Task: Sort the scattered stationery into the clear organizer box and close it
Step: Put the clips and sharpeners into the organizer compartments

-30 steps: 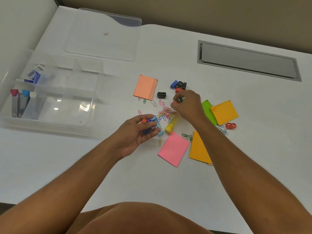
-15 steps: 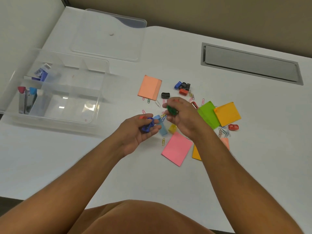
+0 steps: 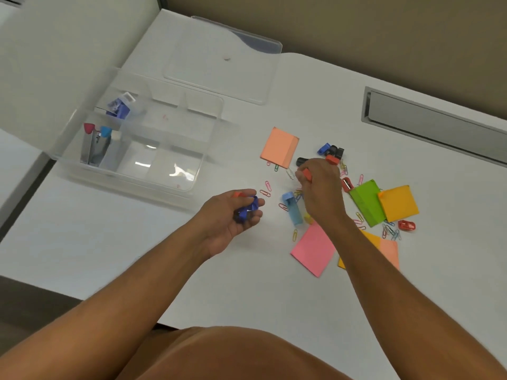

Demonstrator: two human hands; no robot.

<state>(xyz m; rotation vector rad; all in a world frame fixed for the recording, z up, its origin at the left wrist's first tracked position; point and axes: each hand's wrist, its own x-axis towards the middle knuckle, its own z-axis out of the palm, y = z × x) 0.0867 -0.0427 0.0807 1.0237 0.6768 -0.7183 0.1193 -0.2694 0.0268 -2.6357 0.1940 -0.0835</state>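
The clear box (image 3: 131,165) sits open on the white table (image 3: 137,256), its lid (image 3: 222,58) lying flat just beyond it, and a few items already stand in its left compartments. Everything left to sort lies to the right of the box: a peach pad of sticky notes (image 3: 279,150) nearest, then green (image 3: 366,202), yellow (image 3: 399,202) and pink (image 3: 314,249) pads, a pale blue tube (image 3: 293,208), loose paper clips (image 3: 391,231) and a small cluster of sharpeners (image 3: 330,150). The two hands are apart. The left hand (image 3: 233,218), about midway between the box and the pile, cups a handful of small blue and orange pieces (image 3: 247,208) in curled fingers. The right hand (image 3: 319,187) hovers over the pile and pinches a small red sharpener (image 3: 307,175). These bits are probably light, hard and a little slick, so a fingertip pinch across the flat sides should serve; the clips are thin and likely easier swept together than picked singly. The pads look soft-edged and are best lifted by a corner or whole edge.
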